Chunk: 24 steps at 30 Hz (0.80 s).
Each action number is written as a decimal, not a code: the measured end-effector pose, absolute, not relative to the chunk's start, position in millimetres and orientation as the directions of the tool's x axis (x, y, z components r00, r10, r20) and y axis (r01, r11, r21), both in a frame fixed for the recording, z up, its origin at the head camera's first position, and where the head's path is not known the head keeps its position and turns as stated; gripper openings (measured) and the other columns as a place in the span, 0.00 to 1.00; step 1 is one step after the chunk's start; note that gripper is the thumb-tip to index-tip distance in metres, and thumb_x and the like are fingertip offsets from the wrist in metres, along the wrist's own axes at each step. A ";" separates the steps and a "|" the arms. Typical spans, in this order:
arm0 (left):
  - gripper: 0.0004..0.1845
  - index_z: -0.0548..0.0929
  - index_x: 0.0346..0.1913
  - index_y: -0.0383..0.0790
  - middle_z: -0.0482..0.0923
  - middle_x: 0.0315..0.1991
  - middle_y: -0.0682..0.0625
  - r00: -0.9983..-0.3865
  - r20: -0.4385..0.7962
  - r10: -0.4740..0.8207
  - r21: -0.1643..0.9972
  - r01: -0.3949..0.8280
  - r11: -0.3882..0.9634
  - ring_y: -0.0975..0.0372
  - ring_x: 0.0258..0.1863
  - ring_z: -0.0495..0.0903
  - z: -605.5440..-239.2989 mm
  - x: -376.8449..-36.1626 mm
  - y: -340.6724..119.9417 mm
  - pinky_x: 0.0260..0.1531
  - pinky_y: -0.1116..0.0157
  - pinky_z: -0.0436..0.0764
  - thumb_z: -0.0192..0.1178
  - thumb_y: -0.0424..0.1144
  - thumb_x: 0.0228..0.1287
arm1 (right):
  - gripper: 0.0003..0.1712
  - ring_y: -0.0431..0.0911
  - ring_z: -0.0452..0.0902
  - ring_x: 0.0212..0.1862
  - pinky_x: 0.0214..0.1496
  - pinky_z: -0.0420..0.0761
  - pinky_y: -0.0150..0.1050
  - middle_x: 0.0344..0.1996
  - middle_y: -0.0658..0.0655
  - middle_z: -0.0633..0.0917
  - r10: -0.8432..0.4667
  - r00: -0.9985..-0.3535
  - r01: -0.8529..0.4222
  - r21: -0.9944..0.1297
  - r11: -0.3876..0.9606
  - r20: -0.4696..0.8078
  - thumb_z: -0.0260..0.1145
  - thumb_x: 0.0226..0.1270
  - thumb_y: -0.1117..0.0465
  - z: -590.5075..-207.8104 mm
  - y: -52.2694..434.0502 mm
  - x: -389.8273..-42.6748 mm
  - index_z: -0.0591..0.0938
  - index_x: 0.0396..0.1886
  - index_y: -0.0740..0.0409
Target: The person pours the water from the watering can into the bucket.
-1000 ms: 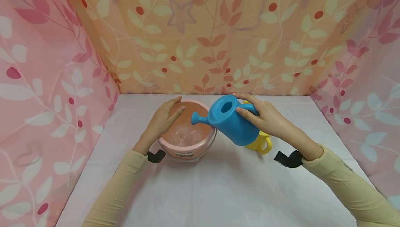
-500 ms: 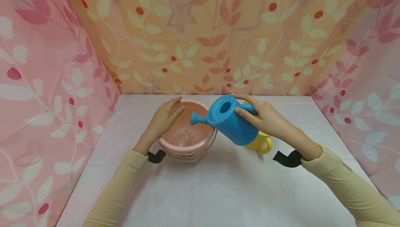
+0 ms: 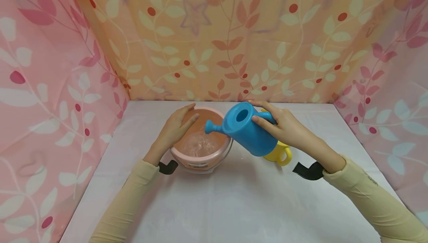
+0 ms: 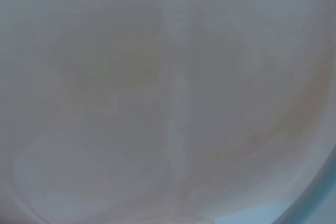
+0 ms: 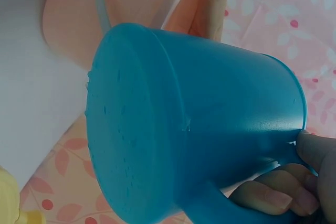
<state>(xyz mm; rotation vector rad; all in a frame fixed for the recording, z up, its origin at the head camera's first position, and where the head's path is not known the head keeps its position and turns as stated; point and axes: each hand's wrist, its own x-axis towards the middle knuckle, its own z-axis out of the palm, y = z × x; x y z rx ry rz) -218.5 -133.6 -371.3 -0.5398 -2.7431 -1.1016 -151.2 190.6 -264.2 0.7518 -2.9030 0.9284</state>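
Head view: a blue watering can [image 3: 252, 135] is held tilted above the counter [image 3: 214, 206], its spout head [image 3: 209, 126] over the inside of a pink bucket [image 3: 198, 161]. The can's handle [image 3: 266, 116] is gripped by the right hand [image 3: 285, 124] — fingers curled round it, as is confirmed in the right wrist view, where droplets are seen on the can's base. The left hand [image 3: 174, 126] is placed at the bucket's left rim, fingers extended and thumb apart; how firmly the rim is pressed cannot be told. Rippled water [image 3: 200, 143] is seen inside the bucket. A yellow vessel [image 3: 278, 152] is partly hidden behind the can. Black bands [image 3: 308, 171] are seen at both wrists. In the left wrist view, only a blurred pale surface is shown.
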 end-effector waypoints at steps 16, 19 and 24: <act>0.32 0.62 0.69 0.52 0.69 0.63 0.50 -0.928 0.254 0.273 0.645 0.373 0.667 0.53 0.65 0.63 -370.9 -217.9 -133.8 0.63 0.49 0.63 0.45 0.62 0.66 | 0.31 0.63 0.76 0.51 0.45 0.78 0.60 0.54 0.62 0.79 -0.446 -0.883 -0.450 -0.538 0.713 0.148 0.57 0.67 0.48 -263.3 189.2 -151.2 0.63 0.68 0.46; 0.33 0.62 0.69 0.52 0.69 0.63 0.50 -0.927 0.253 0.276 0.644 0.374 0.668 0.53 0.65 0.63 -370.7 -217.7 -133.9 0.62 0.49 0.64 0.45 0.63 0.65 | 0.31 0.63 0.77 0.51 0.45 0.78 0.59 0.54 0.62 0.79 -0.448 -0.881 -0.454 -0.536 0.712 0.151 0.57 0.67 0.49 -263.0 189.1 -151.2 0.64 0.68 0.46; 0.33 0.62 0.69 0.52 0.68 0.63 0.50 -0.928 0.252 0.276 0.642 0.374 0.670 0.53 0.65 0.63 -371.3 -217.9 -134.0 0.63 0.49 0.63 0.45 0.63 0.66 | 0.31 0.63 0.77 0.51 0.45 0.78 0.59 0.54 0.62 0.79 -0.454 -0.877 -0.462 -0.535 0.707 0.157 0.58 0.67 0.49 -263.3 188.9 -151.6 0.64 0.68 0.47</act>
